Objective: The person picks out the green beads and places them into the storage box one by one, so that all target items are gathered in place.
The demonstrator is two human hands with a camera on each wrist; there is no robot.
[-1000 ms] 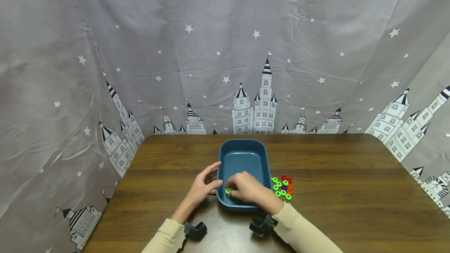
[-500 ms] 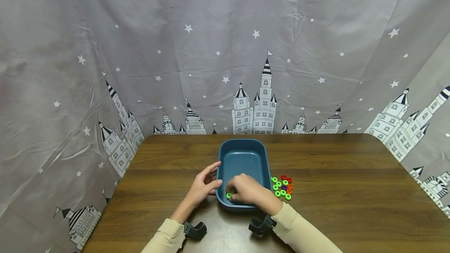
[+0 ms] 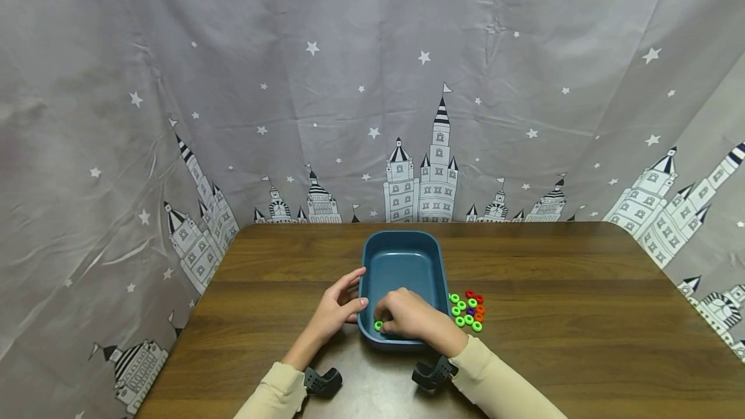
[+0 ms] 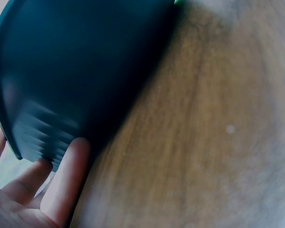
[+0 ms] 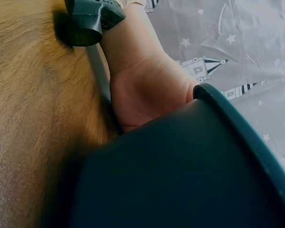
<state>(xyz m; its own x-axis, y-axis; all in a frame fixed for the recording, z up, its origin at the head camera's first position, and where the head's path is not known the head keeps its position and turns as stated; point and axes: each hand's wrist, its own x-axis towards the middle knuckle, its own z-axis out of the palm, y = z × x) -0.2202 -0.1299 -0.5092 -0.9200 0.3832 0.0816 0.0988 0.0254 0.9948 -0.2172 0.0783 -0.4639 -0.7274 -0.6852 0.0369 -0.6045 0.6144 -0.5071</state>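
A blue rectangular bin stands on the wooden table. My left hand rests against the bin's left outer wall, its fingers and thumb fairly straight; the left wrist view shows the fingertips touching that wall. Inside the bin, near its front left corner, my right hand pinches a small bright green ring low by the floor. From the right wrist view, the bin wall hides the right fingers and the ring, leaving the palm side visible.
Right of the bin, close to its wall, lies a loose group of small rings: several green ones, red ones, orange ones and a purple one. A grey castle-print curtain hangs behind the table.
My right hand has lowered slightly toward the front of the bin, and the green ring has moved down with it. The left hand and the bin stay in place.
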